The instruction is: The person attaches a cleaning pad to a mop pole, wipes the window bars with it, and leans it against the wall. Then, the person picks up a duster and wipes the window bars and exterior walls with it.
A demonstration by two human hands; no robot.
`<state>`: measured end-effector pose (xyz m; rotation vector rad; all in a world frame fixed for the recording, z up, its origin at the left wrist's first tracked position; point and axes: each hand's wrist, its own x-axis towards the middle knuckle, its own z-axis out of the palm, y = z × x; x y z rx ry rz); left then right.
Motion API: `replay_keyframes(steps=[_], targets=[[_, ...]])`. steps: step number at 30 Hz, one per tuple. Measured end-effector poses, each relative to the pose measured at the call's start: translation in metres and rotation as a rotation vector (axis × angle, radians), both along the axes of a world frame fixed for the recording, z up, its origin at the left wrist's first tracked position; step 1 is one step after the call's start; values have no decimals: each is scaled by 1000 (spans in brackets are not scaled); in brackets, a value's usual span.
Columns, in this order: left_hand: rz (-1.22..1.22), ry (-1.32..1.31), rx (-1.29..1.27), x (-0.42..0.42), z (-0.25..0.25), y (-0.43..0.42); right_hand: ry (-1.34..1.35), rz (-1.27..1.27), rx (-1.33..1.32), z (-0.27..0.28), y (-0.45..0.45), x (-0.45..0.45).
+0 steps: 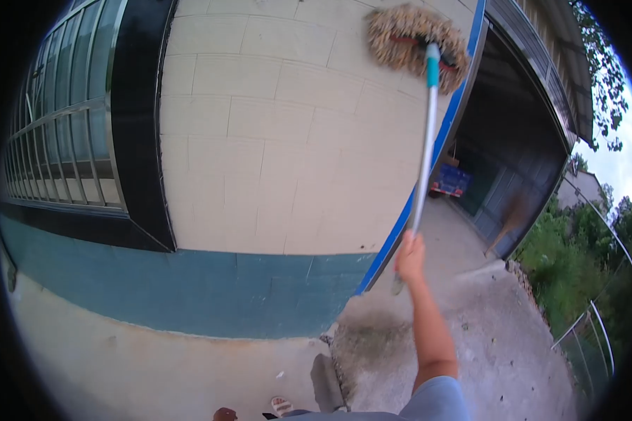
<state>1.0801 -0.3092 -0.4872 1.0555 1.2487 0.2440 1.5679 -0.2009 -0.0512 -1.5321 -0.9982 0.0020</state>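
The right hand (pixel 409 256) clasps the pole (pixel 425 161); steady pressure should best hold the mop head (pixel 404 35), upper right, flat against the wall (pixel 260 140). Left hand unseen, state unclear.

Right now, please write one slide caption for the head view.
Right hand holds a shaggy dust mop up at the cream wall.

Overall reading: no text, brand, number or sign is legible.
Blue boxy object (pixel 451 180), 3 o'clock: pale patches on its face; too small and blurred to resolve as characters.
Mop handle (pixel 425 154), 2 o'clock: bare silver tube; no brand readable.
Teal collar (pixel 432 72), 1 o'clock: plain colour; no label readable.
Tiled wall (pixel 274 133), 11 o'clock: joint lines only; no characters readable.
Sleeve (pixel 437 401), 5 o'clock: no print readable.
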Motion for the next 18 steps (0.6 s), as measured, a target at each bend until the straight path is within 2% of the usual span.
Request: replay_keyframes(steps=[1, 2, 3, 4, 5, 6, 7, 8, 9, 10, 14, 16, 17, 18], targets=[[-4, 14, -8, -12, 1, -13, 59, 47, 16, -39, -4, -16], [-8, 22, -12, -20, 1, -24, -67, -13, 40, -96, -1, -17], [-12, 25, -15, -25, 1, -33, 22, 22, -36, -129, -13, -41], [-14, 24, -15, -26, 3, -42, 190, 106, -121, -134, -36, -82], [-68, 1, 27, -12, 33, -47, 286, 180, -112, -159, -51, -108], [-120, -30, 77, 13, 75, -49, 168, 168, -95, -212, -54, -116], [-97, -210, 146, 36, 98, -55, 335, 218, -208, -201, -77, -150], [-72, -388, 214, 55, 111, -63, 384, 242, -224, -205, -91, -172], [-92, -402, 285, 71, 105, -67, 439, 266, -241, -213, -104, -188], [-112, -413, 354, 86, 97, -68, 456, 278, -261, -220, -114, -200], [-239, -457, 357, 134, 116, -71, 516, 360, -313, -233, -145, -211], [-190, -374, 103, 147, 129, -75, 564, 390, -308, -231, -146, -209], [-191, -368, 96, 155, 126, -74, 615, 424, -306, -232, -144, -208], [-138, -191, 283, 166, 120, -70, 625, 425, -311, -229, -140, -207]])
